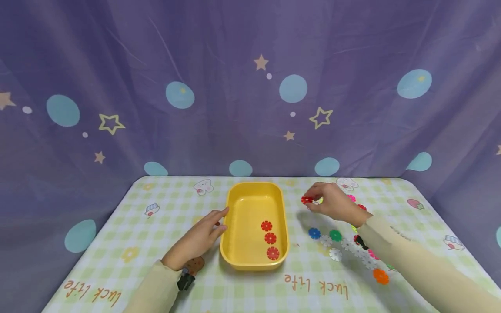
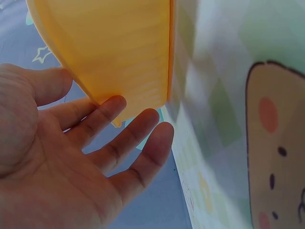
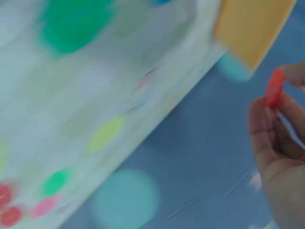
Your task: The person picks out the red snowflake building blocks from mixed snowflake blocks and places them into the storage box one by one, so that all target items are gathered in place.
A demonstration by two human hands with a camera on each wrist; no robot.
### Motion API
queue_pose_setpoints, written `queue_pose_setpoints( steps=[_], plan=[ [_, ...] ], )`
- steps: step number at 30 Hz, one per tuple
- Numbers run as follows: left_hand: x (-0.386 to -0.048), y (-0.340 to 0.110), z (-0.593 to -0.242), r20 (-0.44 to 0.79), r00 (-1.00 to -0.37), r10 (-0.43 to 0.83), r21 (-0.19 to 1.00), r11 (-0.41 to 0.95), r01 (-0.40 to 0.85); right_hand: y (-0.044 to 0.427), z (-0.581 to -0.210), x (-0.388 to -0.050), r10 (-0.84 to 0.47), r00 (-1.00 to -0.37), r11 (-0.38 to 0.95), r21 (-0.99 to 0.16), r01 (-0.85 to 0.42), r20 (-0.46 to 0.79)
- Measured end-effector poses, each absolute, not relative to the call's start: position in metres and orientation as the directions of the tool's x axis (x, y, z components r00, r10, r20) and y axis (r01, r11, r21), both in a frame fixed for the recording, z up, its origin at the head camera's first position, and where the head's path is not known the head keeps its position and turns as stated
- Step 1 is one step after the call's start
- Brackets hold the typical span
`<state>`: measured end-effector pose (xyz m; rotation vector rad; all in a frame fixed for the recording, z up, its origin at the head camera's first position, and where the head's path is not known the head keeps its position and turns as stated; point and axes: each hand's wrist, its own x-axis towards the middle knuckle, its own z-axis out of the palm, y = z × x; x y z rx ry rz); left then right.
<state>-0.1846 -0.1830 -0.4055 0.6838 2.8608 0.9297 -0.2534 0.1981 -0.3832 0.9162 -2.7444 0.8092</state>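
Tray [image 1: 246, 208] holds three red pieces [image 1: 270, 238]; right hand [image 1: 332, 202] pinches another piece [image 1: 305, 200]; loosely extended left hand [image 1: 199, 237] touches tray; mixed pieces [image 1: 335, 235] remain right.

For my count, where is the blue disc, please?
In the head view, the blue disc lies right of the yellow tray, beside a white disc.

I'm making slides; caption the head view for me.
Right hand pinches a red disc beside a yellow tray holding three more; left hand at its left.
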Motion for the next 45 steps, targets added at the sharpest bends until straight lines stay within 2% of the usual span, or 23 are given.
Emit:
queue_pose_setpoints(
  steps=[4, 6, 9, 13, 16, 19, 22, 24, 28, 31, 34, 37, 40, 43, 45],
  plan=[
    [-0.185, -0.181, -0.404, 0.08, -0.897, 0.434, 0.576, 0.715, 0.397, 0.152, -0.374, -0.248, -0.646, -0.675, 0.564, -0.374, -0.736, 0.356],
    [-0.185, -0.18, -0.403, 0.077, -0.898, 0.433, 0.579, 0.714, 0.394, 0.132, -0.376, -0.248, -0.684, -0.653, 0.559, -0.342, -0.756, 0.326],
    [-0.185, -0.177, -0.403, 0.077, -0.895, 0.439, 0.588, 0.705, 0.396, 0.107, -0.382, -0.251, -0.703, -0.67, 0.59, -0.328, -0.737, 0.24],
    [-0.185, -0.174, -0.403, 0.078, -0.888, 0.453, 0.588, 0.698, 0.408, 0.089, -0.39, -0.256, -0.659, -0.741, 0.683, -0.313, -0.66, 0.126],
    [-0.184, -0.172, -0.402, 0.08, -0.884, 0.461, 0.589, 0.694, 0.415, 0.082, -0.392, -0.257, -0.627, -0.778, 0.749, -0.244, -0.616, 0.041],
    [-0.184, -0.17, -0.4, 0.088, -0.881, 0.465, 0.588, 0.689, 0.423, 0.079, -0.39, -0.254, -0.622, -0.782, 0.777, -0.153, -0.61, -0.041],
    [-0.184, -0.17, -0.4, 0.091, -0.885, 0.456, 0.583, 0.696, 0.419, 0.082, -0.387, -0.249, -0.664, -0.746, 0.743, -0.144, -0.653, -0.041],
    [-0.184, -0.17, -0.401, 0.087, -0.887, 0.453, 0.582, 0.7, 0.414, 0.09, -0.383, -0.246, -0.682, -0.732, 0.716, -0.199, -0.669, 0.008],
    [-0.184, -0.171, -0.401, 0.084, -0.882, 0.463, 0.584, 0.695, 0.421, 0.118, -0.37, -0.239, -0.684, -0.701, 0.645, -0.281, -0.711, 0.201],
    [-0.184, -0.173, -0.401, 0.084, -0.881, 0.466, 0.584, 0.693, 0.422, 0.149, -0.36, -0.234, -0.626, -0.713, 0.649, -0.296, -0.701, 0.314],
    [-0.184, -0.176, -0.401, 0.079, -0.883, 0.462, 0.586, 0.695, 0.416, 0.188, -0.356, -0.23, -0.547, -0.762, 0.695, -0.318, -0.644, 0.348],
    [-0.184, -0.179, -0.401, 0.078, -0.884, 0.461, 0.585, 0.697, 0.415, 0.232, -0.361, -0.229, -0.437, -0.86, 0.773, -0.379, -0.509, 0.265],
    [-0.185, -0.181, -0.402, 0.076, -0.888, 0.454, 0.587, 0.699, 0.408, 0.276, -0.375, -0.231, -0.327, -0.943, 0.849, -0.417, -0.324, 0.066],
    [-0.185, -0.183, -0.403, 0.071, -0.891, 0.449, 0.586, 0.704, 0.402, 0.31, -0.393, -0.234, -0.262, -0.958, 0.877, -0.444, -0.185, -0.117],
    [-0.185, -0.184, -0.404, 0.07, -0.889, 0.452, 0.587, 0.702, 0.403, 0.325, -0.405, -0.236, -0.244, -0.954, 0.876, -0.461, -0.139, -0.175]
  ],
)
